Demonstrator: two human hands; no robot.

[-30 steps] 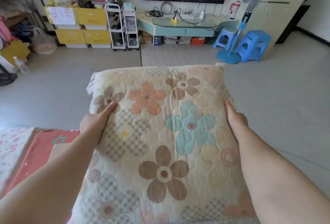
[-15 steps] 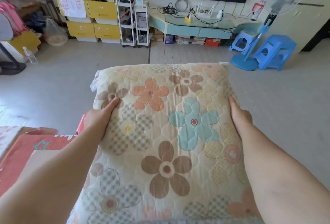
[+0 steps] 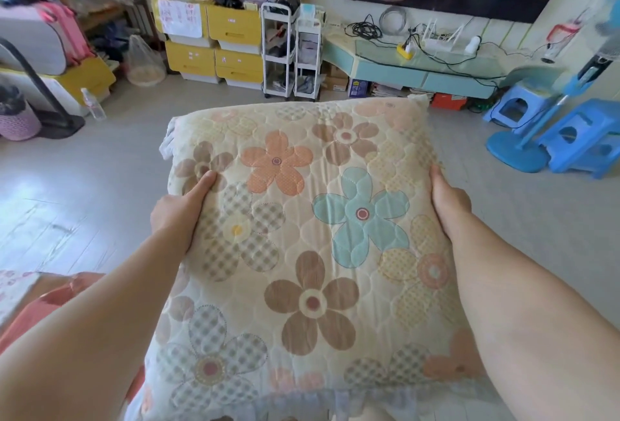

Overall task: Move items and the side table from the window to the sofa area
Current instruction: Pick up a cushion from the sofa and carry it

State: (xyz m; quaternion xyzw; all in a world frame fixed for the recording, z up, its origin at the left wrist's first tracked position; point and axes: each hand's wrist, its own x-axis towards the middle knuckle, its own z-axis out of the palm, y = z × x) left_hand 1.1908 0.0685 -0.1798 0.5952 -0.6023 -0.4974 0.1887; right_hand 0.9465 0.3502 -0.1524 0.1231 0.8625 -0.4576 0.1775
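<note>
In the near middle of the view, above the pale floor [image 3: 100, 185], a large quilted cushion [image 3: 302, 236] is held out flat in front of the person, clear of any surface. The left hand [image 3: 177, 216] grips its left edge, thumb pressed onto the top face and the other fingers hidden underneath. The right hand [image 3: 449, 206] clasps the right edge the same way, thumb lying along the seam, fingers out of sight below.

The cushion looks light and soft: the fabric dimples a little under the left thumb, and the far corners keep their shape without drooping, so the filling seems fairly plump. It should not slip, since the stitched cotton-like cover gives the skin something to bite on, and nothing about it is fragile. Because it is wide and yielding, a hold at two opposite edges, about midway along each, suits it best; a one-handed pinch at a corner would probably let it fold and swing.

Its cover is cream, quilted in curved lines, and printed with big five-petalled flowers in orange, teal, brown and checked beige. A pale frill shows along the near edge. Far beyond it stand yellow drawers [image 3: 231, 48] to the left and blue stools [image 3: 583, 138] to the right.
</note>
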